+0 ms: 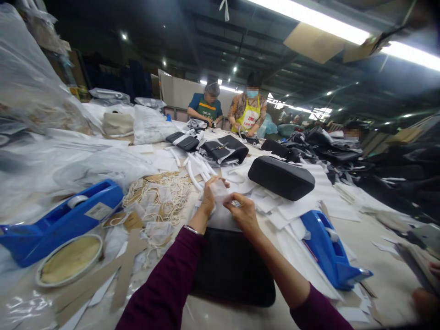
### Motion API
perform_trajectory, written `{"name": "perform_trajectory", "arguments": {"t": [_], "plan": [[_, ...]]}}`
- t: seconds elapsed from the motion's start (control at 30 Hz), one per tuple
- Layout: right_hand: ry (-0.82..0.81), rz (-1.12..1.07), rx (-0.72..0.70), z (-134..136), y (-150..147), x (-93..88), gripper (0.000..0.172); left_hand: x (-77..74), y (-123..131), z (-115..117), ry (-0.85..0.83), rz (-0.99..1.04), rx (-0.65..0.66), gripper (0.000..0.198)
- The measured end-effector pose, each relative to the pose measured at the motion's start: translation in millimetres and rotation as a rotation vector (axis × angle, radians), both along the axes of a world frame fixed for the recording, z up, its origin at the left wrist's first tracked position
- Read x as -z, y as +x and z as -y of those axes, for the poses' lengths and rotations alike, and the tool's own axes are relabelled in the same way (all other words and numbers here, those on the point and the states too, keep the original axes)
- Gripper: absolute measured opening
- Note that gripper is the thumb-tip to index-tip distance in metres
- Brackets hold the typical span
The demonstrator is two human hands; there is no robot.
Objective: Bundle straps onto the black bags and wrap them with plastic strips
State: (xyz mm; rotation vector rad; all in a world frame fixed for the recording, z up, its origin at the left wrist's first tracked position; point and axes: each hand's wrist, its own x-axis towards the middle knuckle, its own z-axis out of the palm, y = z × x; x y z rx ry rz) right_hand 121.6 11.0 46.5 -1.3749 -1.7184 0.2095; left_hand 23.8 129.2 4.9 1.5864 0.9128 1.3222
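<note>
At 9 o'clock sits a blue tape dispenser (62, 224). The left hand (209, 200), fingers closed, and the right hand (241, 212), fingers half curled, pinch a translucent white slip (220, 191) between them, above a black bag (233, 270) at 6 o'clock; another blue tape dispenser (330, 247) lies at 3 o'clock.

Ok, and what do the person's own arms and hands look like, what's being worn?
Both forearms wear long maroon sleeves: the left sleeve reaches the wrist, while the right sleeve ends further up the forearm. The left hand and right hand are bare, without gloves. A thin metal band circles the left wrist.
</note>
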Motion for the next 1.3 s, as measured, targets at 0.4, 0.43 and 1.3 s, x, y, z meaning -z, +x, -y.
{"name": "perform_trajectory", "arguments": {"t": [0.4,0.43,1.3], "plan": [[0.171,0.587,-0.201,90,-18,34.3,0.029,9.6,18,11,0.125,-0.781,0.146,0.019],[0.17,0.606,-0.211,93,-19,35.7,0.029,9.7,18,12,0.14,-0.824,0.147,0.02],[0.027,0.638,-0.198,157,-26,63.2,0.044,-9.7,24,13,0.246,-0.706,0.046,0.034]]}}
